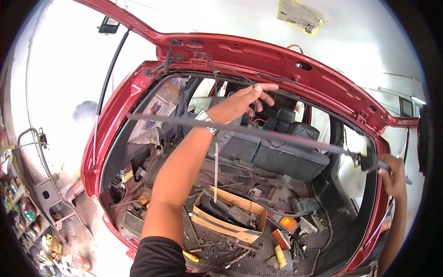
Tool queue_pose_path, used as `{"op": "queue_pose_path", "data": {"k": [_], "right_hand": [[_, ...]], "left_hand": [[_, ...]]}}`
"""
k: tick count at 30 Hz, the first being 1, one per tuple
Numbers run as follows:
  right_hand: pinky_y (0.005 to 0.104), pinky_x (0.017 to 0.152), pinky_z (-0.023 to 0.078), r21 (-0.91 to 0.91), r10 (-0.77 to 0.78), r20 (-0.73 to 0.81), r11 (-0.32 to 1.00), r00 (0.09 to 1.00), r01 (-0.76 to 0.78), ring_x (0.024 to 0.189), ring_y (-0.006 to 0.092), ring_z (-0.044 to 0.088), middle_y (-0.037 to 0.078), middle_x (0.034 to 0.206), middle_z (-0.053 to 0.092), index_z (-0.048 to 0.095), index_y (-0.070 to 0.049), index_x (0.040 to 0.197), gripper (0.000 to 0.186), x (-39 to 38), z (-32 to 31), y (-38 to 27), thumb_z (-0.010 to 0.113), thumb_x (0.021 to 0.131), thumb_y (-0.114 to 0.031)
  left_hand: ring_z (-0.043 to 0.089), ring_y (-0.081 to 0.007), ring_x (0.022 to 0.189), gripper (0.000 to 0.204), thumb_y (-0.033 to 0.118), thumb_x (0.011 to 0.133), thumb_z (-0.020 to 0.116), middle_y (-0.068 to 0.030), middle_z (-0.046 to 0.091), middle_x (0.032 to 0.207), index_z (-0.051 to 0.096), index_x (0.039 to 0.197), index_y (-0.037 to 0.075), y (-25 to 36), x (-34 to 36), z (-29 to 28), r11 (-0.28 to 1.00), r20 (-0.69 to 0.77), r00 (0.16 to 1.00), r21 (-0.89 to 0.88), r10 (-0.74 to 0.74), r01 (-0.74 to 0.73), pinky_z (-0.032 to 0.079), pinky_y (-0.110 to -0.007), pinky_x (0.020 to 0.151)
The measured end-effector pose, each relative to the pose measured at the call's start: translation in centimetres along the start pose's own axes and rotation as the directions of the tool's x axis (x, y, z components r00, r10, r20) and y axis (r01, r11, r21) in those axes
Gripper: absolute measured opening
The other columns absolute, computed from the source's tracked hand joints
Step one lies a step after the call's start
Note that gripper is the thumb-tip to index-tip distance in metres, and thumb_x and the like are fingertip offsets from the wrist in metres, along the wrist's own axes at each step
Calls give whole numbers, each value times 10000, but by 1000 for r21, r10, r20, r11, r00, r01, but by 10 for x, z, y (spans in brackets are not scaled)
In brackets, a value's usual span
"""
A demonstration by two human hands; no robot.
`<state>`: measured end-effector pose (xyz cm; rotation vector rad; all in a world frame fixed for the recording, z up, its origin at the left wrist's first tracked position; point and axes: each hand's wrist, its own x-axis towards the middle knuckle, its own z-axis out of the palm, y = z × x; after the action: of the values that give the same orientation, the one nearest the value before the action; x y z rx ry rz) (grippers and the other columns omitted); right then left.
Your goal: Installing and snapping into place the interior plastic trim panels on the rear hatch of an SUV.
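A long grey trim strip runs across the open rear hatch of a red car, sloping from upper left down to the right. My right hand is closed around its right end at the hatch's right edge. My left hand reaches up into the opening with its fingers spread and holds nothing. It is just below the black wires that hang from the roof edge. The strip crosses my left wrist by the watch; whether it touches the arm I cannot tell.
On the cargo floor lies an open cardboard box of dark parts, with loose tools and an orange lamp around it. Black rear seats are behind. Newspaper covers the left window. A shelf of cans stands at the far left.
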<state>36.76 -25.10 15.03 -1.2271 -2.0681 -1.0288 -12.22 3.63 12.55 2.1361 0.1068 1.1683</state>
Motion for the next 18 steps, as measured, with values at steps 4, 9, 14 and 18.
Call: {"op": "queue_pose_path", "data": {"k": [4,9,14,18], "right_hand": [[460,935,470,3,49,102,999,994,-49,1006,388,669,183,1067,733,718,-3,1089,332,-21,1,-21,703,945,-301],[484,999,444,-50,69,121,997,990,-64,1065,389,645,161,1096,732,726,-14,1093,335,-58,13,-41,716,908,-293],[467,1016,433,35,161,252,984,954,-175,1099,363,625,132,1103,733,742,-35,1073,357,-83,28,-78,737,892,-343],[471,962,458,48,103,298,991,949,-122,1041,359,617,145,1070,721,738,-31,1092,329,-103,32,-103,752,894,-294]], "left_hand": [[515,-75,634,504,456,1131,420,-20,681,969,603,1380,60,-11,-15,-14,986,-85,986,-91,-145,138,447,-216,582],[591,-83,619,261,246,1013,712,-37,705,878,657,1117,12,-56,-47,15,965,-556,805,-251,-208,77,460,-246,538],[602,-113,641,327,59,916,755,-110,686,995,624,1213,19,-84,-106,16,854,-772,599,444,212,270,482,-275,570],[570,-314,999,441,-81,822,634,-146,529,1308,635,1243,51,-81,-137,3,225,-435,596,891,675,395,510,-436,827]]}}
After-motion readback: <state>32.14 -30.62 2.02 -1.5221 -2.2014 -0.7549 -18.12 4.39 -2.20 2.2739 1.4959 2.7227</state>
